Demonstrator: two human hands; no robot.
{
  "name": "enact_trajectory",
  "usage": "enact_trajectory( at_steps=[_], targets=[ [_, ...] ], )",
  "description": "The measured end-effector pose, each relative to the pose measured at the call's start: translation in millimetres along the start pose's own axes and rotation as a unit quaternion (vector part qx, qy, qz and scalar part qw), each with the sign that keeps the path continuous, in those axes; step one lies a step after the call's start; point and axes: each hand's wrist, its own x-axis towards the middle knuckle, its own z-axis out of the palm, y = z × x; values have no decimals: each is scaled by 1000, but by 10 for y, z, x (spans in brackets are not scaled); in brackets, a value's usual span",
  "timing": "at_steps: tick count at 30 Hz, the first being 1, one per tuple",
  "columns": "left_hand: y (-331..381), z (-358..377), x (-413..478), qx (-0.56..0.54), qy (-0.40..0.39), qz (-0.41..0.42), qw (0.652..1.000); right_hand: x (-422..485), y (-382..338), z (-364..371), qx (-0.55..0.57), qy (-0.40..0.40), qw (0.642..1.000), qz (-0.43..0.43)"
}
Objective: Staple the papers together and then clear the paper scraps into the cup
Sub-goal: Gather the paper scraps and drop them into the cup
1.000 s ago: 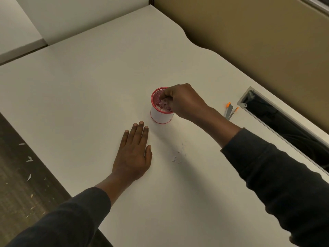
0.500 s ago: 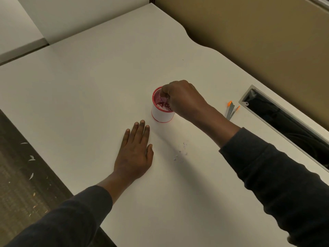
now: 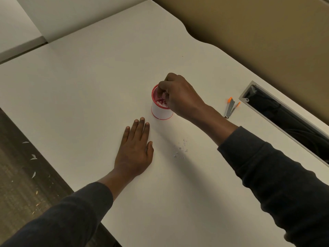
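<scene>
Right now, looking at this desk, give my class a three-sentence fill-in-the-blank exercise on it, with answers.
The cup has a white wall and a ____ rim.
The left hand lies ____ on the table, fingers straight.
Loose paper scraps lie between the left hand and the ____ arm.
Answers: red; flat; right.

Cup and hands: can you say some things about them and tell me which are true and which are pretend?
1. The cup stands upright on the table. True.
2. The left hand holds the cup. False: it lies flat on the table, apart from the cup.
3. The right hand is above the cup's mouth, fingers bunched. True.
4. No paper scraps lie on the table. False: a small heap lies near the right forearm.
5. The orange-and-grey tool is in the cup. False: it lies on the table, right of the cup.
</scene>
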Motion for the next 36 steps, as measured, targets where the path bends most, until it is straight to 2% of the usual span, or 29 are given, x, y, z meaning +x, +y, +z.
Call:
enact_trajectory(
  at_steps=[7, 20, 25, 27, 30, 32, 34, 36],
  targets=[
    [0, 0, 4, -1, -4, -2, 1000, -10, -14, -16, -2, -13, 1000, -5],
    [0, 8, 7, 2, -3, -5, 1000, 6, 5, 62, -68, 46, 996, -34],
    [2, 1, 3, 2, -1, -3, 1000, -27, 38, 72, -66, 23, 997, -41],
    [3, 0, 6, 0, -1, -3, 1000, -96, 28, 42, -54, 50, 996, -43],
    [0, 2, 4, -2, -2, -1, 1000, -313, -53, -23, -32, 147, 987, -64],
    [-7, 3, 4, -4, 6, 6, 1000, -540, -113, 25, 8, 176, 981, -83],
    [-15, 6, 3, -9, 20, 14, 1000, -798, -157, 194, 34, 148, 984, -96],
    [-20, 15, -2, -6, 26, 21, 999, -997, -142, 439, 33, 71, 993, -91]
  ],
)
